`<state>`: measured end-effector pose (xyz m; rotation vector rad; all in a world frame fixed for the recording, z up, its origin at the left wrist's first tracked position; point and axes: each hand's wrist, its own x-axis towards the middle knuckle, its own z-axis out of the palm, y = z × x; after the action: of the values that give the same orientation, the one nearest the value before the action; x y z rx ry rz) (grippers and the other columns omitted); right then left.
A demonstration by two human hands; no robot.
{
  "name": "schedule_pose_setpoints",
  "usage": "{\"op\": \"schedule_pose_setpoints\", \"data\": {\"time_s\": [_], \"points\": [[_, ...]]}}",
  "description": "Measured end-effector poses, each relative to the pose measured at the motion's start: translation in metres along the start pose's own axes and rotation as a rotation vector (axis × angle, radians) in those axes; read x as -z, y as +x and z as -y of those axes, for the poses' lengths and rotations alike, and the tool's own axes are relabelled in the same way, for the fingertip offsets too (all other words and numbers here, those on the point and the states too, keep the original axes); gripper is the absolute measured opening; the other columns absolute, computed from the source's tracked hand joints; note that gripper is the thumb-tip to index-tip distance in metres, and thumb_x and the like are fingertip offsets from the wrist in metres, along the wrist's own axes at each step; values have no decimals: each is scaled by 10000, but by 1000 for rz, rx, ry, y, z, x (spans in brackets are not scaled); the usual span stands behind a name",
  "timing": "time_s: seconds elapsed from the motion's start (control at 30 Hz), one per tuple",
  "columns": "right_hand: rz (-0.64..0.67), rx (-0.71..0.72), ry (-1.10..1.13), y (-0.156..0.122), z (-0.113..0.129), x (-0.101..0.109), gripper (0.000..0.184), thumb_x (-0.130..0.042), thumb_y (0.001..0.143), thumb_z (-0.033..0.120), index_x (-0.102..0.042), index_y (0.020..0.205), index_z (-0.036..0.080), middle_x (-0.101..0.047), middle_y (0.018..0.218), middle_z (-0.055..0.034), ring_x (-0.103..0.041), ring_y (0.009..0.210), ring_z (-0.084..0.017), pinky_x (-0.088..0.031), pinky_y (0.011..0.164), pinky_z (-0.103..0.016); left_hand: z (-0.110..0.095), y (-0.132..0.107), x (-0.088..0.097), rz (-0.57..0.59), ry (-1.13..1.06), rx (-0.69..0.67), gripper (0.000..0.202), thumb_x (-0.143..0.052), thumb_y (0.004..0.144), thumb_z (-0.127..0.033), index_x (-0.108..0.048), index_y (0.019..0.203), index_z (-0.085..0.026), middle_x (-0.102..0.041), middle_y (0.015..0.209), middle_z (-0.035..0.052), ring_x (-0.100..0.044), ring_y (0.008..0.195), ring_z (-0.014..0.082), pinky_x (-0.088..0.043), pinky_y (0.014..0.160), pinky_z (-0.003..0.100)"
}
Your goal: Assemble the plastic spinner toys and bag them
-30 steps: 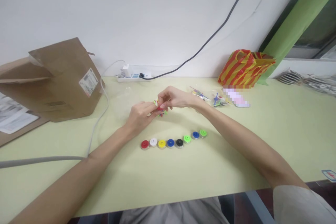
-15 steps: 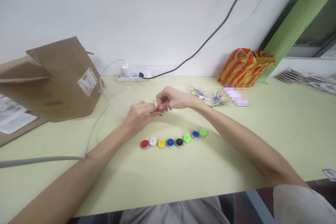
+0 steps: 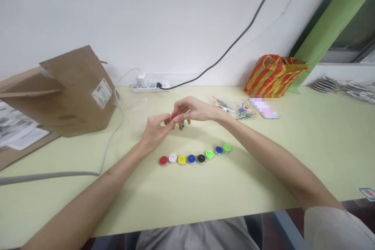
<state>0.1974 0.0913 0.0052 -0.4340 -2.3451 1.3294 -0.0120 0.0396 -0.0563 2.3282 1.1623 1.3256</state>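
My left hand (image 3: 156, 129) and my right hand (image 3: 195, 108) meet above the middle of the table, fingers closed in a pinch. Between their fingertips is a small red round piece (image 3: 174, 116), partly covered by the fingers. Just below the fingertips, small coloured plastic pieces (image 3: 181, 125) in green, blue and red show; most of them are hidden. Nearer to me runs a slightly curved row of several small discs on clear bases, from a red disc (image 3: 163, 160) at the left, past a black disc (image 3: 201, 158), to a green disc (image 3: 227, 148) at the right.
Beyond my right hand lie clear bags of small plastic parts (image 3: 241, 111) and a blurred-out phone-like object (image 3: 265, 108). A striped bag (image 3: 271, 76) stands behind them. At left are a cardboard box (image 3: 79, 101), a grey cable (image 3: 109, 144) and a power strip (image 3: 150, 87).
The red round piece now shows higher between my fingertips, where a pale green bit showed before. My left hand has shifted slightly right, its fingers more bent. The view has turned slightly left.
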Motion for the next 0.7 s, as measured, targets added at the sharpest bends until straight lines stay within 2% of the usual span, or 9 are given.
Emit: {"op": "schedule_pose_setpoints", "data": {"time_s": [0.2, 0.37, 0.53, 0.7], "points": [[7, -23, 128, 3, -15, 2, 244, -749, 880, 343, -643, 854, 125, -764, 820, -82, -699, 697, -145, -545, 613, -231, -5, 0, -2, 46, -60, -11, 338, -606, 983, -309, -700, 692, -164, -697, 649, -4, -597, 576, 101, -439, 597, 212], [1, -45, 199, 4, -22, 4, 284, -772, 858, 372, -656, 812, 117, -757, 783, -76, -668, 653, -129, -540, 622, -232, -12, 0, -3, 70, -91, 14, 335, -626, 981, -348, -713, 711, -169, -708, 672, -3, -605, 598, 105, -439, 580, 206], [-5, -26, 285, 4, -26, 5, 327, -830, 805, 389, -659, 797, 111, -731, 732, -50, -620, 599, -103, -506, 603, -219, -16, -1, -4, 15, -99, -26, 342, -641, 975, -355, -700, 691, -173, -682, 640, -8, -581, 573, 102, -444, 585, 218], [7, -27, 421, 4, -25, 2, 438, -886, 724, 472, -631, 769, 119, -723, 720, -51, -626, 611, -115, -474, 554, -209, -19, -2, -5, -49, -91, -78, 368, -628, 985, -381, -682, 683, -177, -676, 623, 3, -591, 562, 107, -466, 584, 223]]}}
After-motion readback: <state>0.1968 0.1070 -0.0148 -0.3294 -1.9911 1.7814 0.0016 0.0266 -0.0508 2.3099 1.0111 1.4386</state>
